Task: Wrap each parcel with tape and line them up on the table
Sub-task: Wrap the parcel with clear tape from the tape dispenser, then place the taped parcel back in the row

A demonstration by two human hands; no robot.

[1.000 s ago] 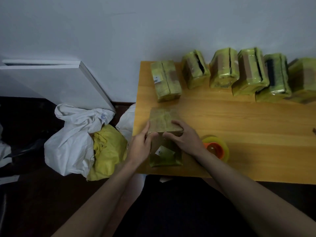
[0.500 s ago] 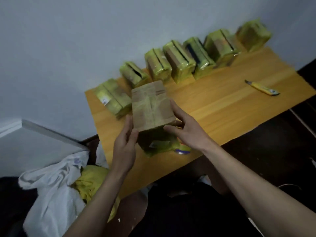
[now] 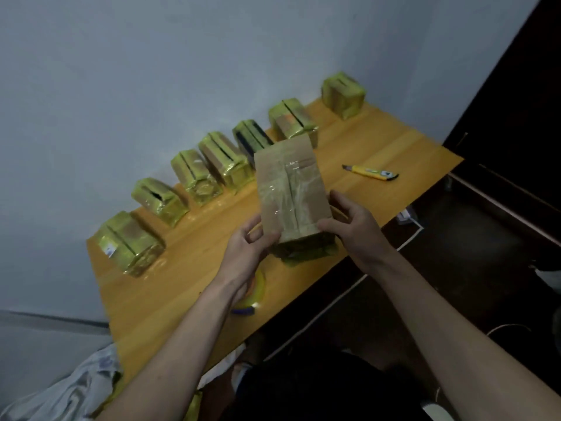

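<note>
Parcel (image 3: 293, 189), a second ago flat on the table (image 3: 379, 141), is now lifted upright above its near edge, gripped by left hand (image 3: 247, 246) and right hand (image 3: 353, 221), likely for taping, with wrapped parcels (image 3: 194, 176) lined along the wall and a knife (image 3: 370, 172) beyond.

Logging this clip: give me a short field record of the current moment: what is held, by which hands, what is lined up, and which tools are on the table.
held item: brown parcel, partly taped, lifted above the table
left hand: grips the parcel's lower left edge
right hand: grips the parcel's lower right edge
lined up: seven wrapped parcels in a row along the wall
tape roll: on the table, partly hidden by the left wrist
utility knife: yellow, lying on the table right of the held parcel
</note>
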